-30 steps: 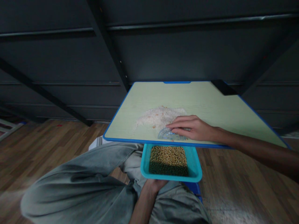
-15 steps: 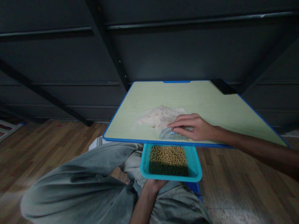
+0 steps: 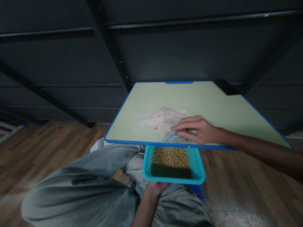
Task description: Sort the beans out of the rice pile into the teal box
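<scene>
My right hand (image 3: 197,130) pinches a clear protractor (image 3: 168,137), which lies flat on the table near its front edge. Just beyond it is a heap of white rice (image 3: 156,118), with several yellow beans on and around it. One bean (image 3: 189,146) sits on the table's blue edge. Below that edge, my left hand (image 3: 157,187) supports a turquoise tray (image 3: 197,167) from underneath; its fingers are hidden by the tray. Inside are many yellow beans (image 3: 171,156). The near part of them looks dark green, and I cannot tell whether that is shadow or another kind.
The light green folding table (image 3: 201,97) has a blue rim. A black flat object (image 3: 226,87), perhaps a phone, lies at its far right corner. Behind stands a dark panelled wall (image 3: 177,53). My crossed legs (image 3: 82,189) are below, on a wood-look floor (image 3: 236,183).
My right hand and the protractor have shifted slightly toward the table's front edge. A bean near them has moved onto the blue edge. The tray and my left hand stay put.
</scene>
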